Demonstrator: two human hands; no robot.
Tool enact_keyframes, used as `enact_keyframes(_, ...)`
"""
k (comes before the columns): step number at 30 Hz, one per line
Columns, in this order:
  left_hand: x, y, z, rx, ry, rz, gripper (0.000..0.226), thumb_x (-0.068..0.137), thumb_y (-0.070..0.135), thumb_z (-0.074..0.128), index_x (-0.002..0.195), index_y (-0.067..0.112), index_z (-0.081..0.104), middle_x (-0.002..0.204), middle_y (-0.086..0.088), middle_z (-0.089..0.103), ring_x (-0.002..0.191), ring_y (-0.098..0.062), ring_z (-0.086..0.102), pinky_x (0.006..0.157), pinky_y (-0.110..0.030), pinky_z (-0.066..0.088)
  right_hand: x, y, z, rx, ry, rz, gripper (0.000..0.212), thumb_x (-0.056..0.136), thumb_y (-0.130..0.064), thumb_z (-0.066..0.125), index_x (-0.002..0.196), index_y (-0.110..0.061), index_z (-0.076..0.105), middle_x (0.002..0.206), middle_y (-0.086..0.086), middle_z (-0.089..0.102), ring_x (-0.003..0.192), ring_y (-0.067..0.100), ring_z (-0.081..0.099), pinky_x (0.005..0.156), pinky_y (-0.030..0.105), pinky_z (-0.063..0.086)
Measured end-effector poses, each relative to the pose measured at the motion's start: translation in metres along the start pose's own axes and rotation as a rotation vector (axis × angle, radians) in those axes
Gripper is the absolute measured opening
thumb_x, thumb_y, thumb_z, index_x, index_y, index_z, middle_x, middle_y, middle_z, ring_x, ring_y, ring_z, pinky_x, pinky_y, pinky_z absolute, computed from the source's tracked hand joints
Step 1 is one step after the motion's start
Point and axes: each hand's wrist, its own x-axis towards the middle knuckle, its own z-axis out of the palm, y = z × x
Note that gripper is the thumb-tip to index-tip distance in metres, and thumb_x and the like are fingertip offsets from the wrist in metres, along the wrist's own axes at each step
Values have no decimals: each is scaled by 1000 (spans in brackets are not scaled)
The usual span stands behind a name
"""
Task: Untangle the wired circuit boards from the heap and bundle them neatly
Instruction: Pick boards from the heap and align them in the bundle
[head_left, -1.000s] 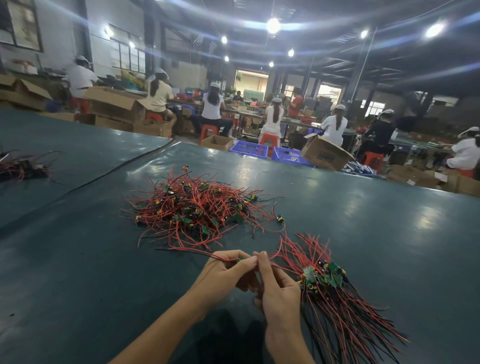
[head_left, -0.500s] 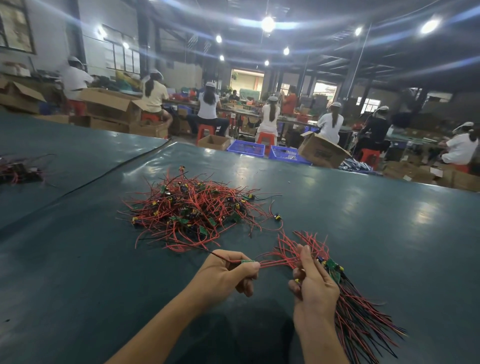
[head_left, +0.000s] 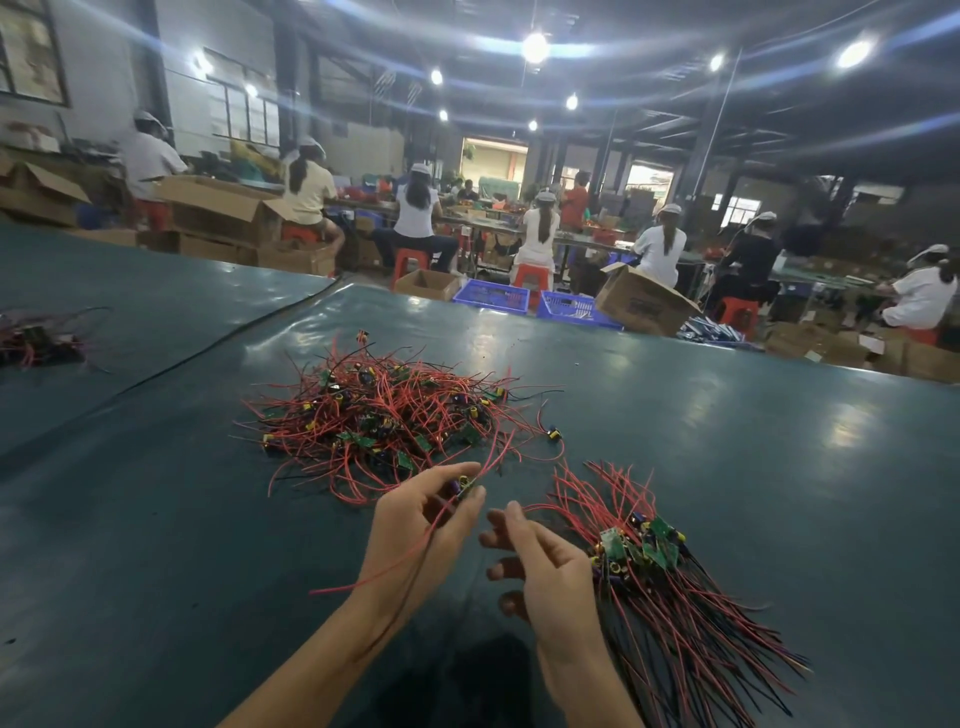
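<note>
Left hand (head_left: 415, 530) pinches one board (head_left: 466, 483); right hand (head_left: 550, 571) fingers loose, empty. Wire (head_left: 374, 570) may snag heap (head_left: 384, 415), dragging others.

Dim factory hall, bright ceiling lamps (head_left: 535, 47), dark green table (head_left: 727, 467), cardboard boxes (head_left: 644, 301), blue crates (head_left: 491, 297), seated workers (head_left: 415, 208).

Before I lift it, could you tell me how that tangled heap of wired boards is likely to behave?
Probably floppy: the tangled heap is thin red and black wires looping loosely. Likely light, since the left hand holds one small board by a pinch, its wires drooping. Neighbours may drag along, because the wires cross and interlock.
</note>
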Motion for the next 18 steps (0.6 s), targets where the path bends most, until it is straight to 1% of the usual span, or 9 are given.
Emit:
enact_keyframes(3, -5, 0, 3, 149, -109, 207, 37, 87, 5, 68, 123, 11, 65, 83, 13, 60, 70, 0, 59, 67, -10, 46, -6, -1, 5, -31, -37, -56, 27, 74, -47, 67, 79, -24, 79, 76, 1, 74, 63, 11, 66, 47, 24, 47)
enact_keyframes(5, -7, -3, 1, 290, -220, 327, 49, 89, 8, 62, 137, 6, 52, 92, 9, 58, 77, -2, 58, 73, -20, 51, -5, -1, 5, -42, 1, -89, 18, 80, -36, 70, 82, -20, 79, 78, 2, 75, 70, 13, 70, 49, 23, 49)
enact_keyframes(6, -8, -5, 0, 357, -270, 349, 55, 90, 11, 59, 143, 7, 44, 99, 5, 58, 80, -8, 59, 74, -28, 53, -5, 0, 4, -40, 21, -109, 11, 84, -28, 70, 83, -20, 78, 79, 2, 76, 72, 13, 72, 51, 20, 50)
enact_keyframes(8, -10, -7, -1, 445, -327, 374, 63, 93, 14, 54, 150, 12, 29, 112, 3, 57, 82, -19, 61, 72, -39, 53, -3, 0, 3, -55, 48, -144, 12, 89, -19, 68, 80, -22, 77, 77, 2, 75, 71, 12, 72, 53, 16, 50)
enact_keyframes(9, -11, -7, -1, 463, -344, 387, 65, 93, 14, 52, 151, 15, 24, 117, 3, 56, 83, -22, 61, 71, -41, 53, -2, 1, 1, -70, 64, -154, 15, 89, -17, 68, 78, -22, 77, 76, 1, 75, 71, 11, 72, 54, 16, 51)
enact_keyframes(11, -10, -8, -1, 489, -378, 416, 64, 94, 13, 44, 151, 19, 16, 124, 4, 55, 85, -22, 61, 71, -40, 52, 1, 2, -2, -103, 111, -162, 16, 91, -16, 66, 80, -21, 76, 77, 0, 75, 72, 12, 72, 57, 22, 55)
enact_keyframes(13, -8, -10, -2, 546, -393, 452, 62, 94, 15, 38, 152, 19, 18, 129, 7, 54, 84, -18, 59, 69, -33, 50, 4, 3, -6, -129, 141, -155, 14, 94, -16, 62, 87, -20, 74, 80, -4, 75, 72, 12, 72, 53, 26, 56)
enact_keyframes(16, -10, -14, 0, 589, -411, 463, 57, 95, 15, 39, 151, 18, 30, 132, 11, 55, 87, -12, 57, 68, -25, 47, 8, 5, -11, -127, 146, -120, 14, 96, -17, 58, 90, -18, 71, 83, -9, 75, 67, 11, 72, 43, 24, 51)
enact_keyframes(18, -9, -17, 0, 569, -364, 437, 54, 94, 18, 44, 147, 19, 40, 131, 11, 57, 97, -7, 57, 77, -21, 47, 12, 4, -18, -132, 183, -100, 14, 97, -17, 57, 90, -16, 70, 82, -4, 75, 61, 12, 70, 42, 24, 49)
